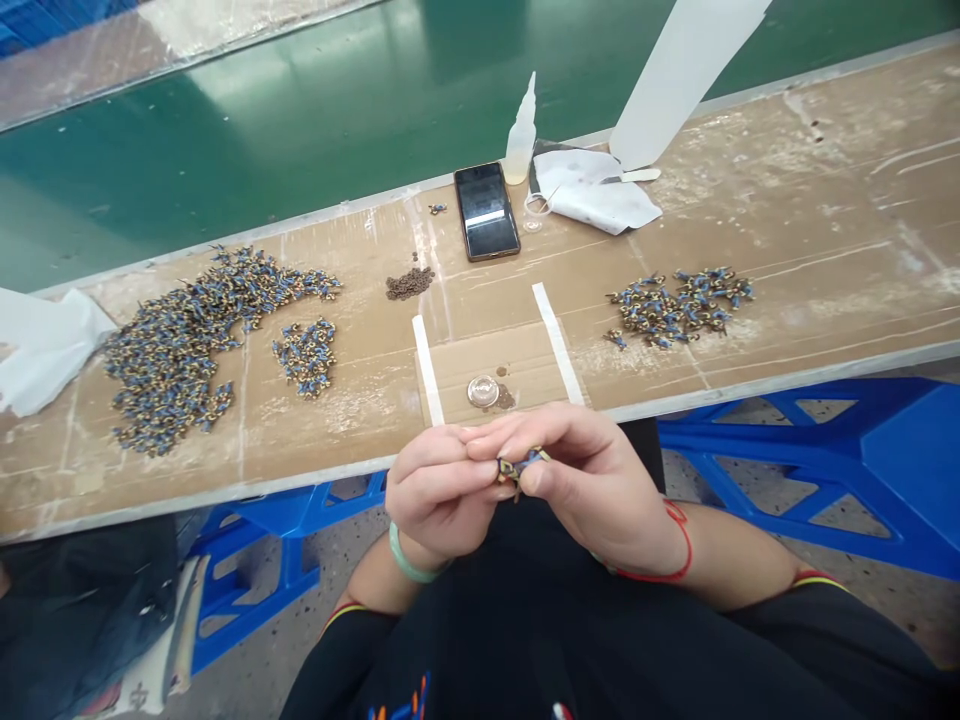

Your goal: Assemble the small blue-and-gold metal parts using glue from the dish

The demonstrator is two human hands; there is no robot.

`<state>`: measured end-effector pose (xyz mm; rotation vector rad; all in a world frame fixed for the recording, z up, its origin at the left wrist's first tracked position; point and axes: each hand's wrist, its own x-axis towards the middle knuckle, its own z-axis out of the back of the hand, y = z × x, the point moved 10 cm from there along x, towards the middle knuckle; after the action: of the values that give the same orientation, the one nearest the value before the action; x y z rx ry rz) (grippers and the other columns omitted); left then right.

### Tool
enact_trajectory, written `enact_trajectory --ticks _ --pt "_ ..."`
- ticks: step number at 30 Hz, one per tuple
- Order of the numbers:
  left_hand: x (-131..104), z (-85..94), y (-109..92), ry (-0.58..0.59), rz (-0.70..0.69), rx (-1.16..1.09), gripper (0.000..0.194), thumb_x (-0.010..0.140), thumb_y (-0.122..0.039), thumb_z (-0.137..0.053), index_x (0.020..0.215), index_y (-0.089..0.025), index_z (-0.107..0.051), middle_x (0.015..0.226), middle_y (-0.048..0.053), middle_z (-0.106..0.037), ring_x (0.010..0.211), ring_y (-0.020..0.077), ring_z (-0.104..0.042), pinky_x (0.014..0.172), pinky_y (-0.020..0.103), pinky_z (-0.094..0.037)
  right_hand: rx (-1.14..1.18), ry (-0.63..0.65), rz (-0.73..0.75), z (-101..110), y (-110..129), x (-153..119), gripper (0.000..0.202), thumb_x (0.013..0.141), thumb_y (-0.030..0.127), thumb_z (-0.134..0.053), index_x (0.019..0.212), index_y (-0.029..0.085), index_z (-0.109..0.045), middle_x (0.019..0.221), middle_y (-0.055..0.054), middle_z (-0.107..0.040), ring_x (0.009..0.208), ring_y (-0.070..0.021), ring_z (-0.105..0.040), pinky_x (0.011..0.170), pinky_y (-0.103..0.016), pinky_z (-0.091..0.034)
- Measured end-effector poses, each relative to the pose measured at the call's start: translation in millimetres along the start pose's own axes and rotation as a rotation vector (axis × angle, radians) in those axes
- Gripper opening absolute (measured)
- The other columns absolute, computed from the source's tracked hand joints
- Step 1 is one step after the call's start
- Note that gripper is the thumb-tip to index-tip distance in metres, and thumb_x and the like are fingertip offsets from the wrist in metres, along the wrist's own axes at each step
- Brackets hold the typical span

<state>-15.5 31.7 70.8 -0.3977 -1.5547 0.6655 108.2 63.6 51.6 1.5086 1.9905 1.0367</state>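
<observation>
A tiny blue, yellow and dark figurine [517, 466] is pinched between my two hands, just off the table's front edge. My left hand [442, 490] closes on its left end, and my right hand [585, 475] grips the right end between thumb and fingers. Part of the piece is hidden by the fingertips. Just beyond the hands, a round silvery disc [482, 391] lies on a cardboard pad [487, 350] beside a few small brown discs [505, 398]. White tape strips [428, 370] flank the pad.
Many similar figurines form a large pile [180, 340] at left, a small cluster [305, 357] and a right-hand pile [679, 305]. Brown discs [409, 284], a phone [487, 211], a dropper bottle [521, 135] and white paper [596, 190] lie farther back. Blue stools [900, 470] stand under the table.
</observation>
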Motion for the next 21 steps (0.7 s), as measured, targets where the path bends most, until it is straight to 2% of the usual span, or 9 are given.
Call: enact_trajectory --ticks 8,13,21 --pt "12.3 -1.0 -15.9 0.034 -0.094 0.070 0.014 0.096 -0.021 -0.080 0.109 -0.021 -0.076 0.084 -0.003 -0.074 0.067 0.0094 -0.072 0.059 0.022 -0.062 0.070 0.015 -0.056 -2.1 -4.4 -0.1 0.008 0.094 0.032 -0.085 0.102 0.033 -0.086 0.106 0.001 -0.088 0.097 -0.0127 -0.085 0.086 -0.019 -0.069" --pt "9.4 4.1 -15.7 0.084 -0.089 0.163 0.019 0.091 -0.020 -0.085 0.106 -0.028 -0.078 0.080 -0.005 -0.073 0.061 0.0110 -0.070 0.055 0.025 -0.059 0.083 0.003 -0.070 -1.4 -5.4 -0.2 0.007 0.092 0.032 -0.087 0.099 0.031 -0.086 0.102 -0.001 -0.088 0.093 -0.0158 -0.085 0.082 -0.023 -0.071" --pt "5.9 12.2 -16.4 0.080 -0.162 0.277 0.009 0.091 -0.024 -0.085 0.097 -0.028 -0.078 0.080 -0.003 -0.074 0.062 0.0136 -0.072 0.054 0.028 -0.059 0.025 0.020 -0.127 -2.1 -2.2 4.3 0.010 0.088 0.034 -0.090 0.092 0.026 -0.085 0.096 -0.003 -0.088 0.092 -0.0176 -0.085 0.083 -0.027 -0.070"
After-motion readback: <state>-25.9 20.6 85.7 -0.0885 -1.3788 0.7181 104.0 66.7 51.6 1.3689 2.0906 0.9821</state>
